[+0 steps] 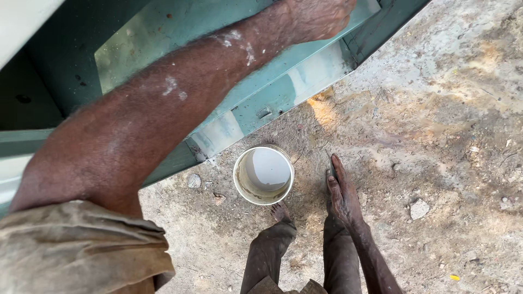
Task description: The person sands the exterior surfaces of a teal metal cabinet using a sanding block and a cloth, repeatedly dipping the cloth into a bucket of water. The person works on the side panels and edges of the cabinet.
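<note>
The ground (436,109) is bare packed earth, grey-brown and stained, strewn with small stones and grit; it looks like an outdoor spot, with a green painted metal frame (283,92) running slantwise across the upper left; its paint is worn pale in patches. The left hand (318,16) rests against the frame at the top edge, the forearm flecked with white and stretching back to a rolled khaki sleeve (81,245); the fingers are cut off by the picture's edge, so whether they clench or lie loose cannot be told. The right hand (342,190) hangs low with fingers straight and together, gripping nothing that can be seen; a dark sliver at its fingertips is too small to make out. A white bucket (264,174) holding pale liquid stands on the earth just left of that hand, apart from it and just below the frame; bare toes (280,211) show directly beneath the bucket, above dark trouser legs (305,256).
</note>
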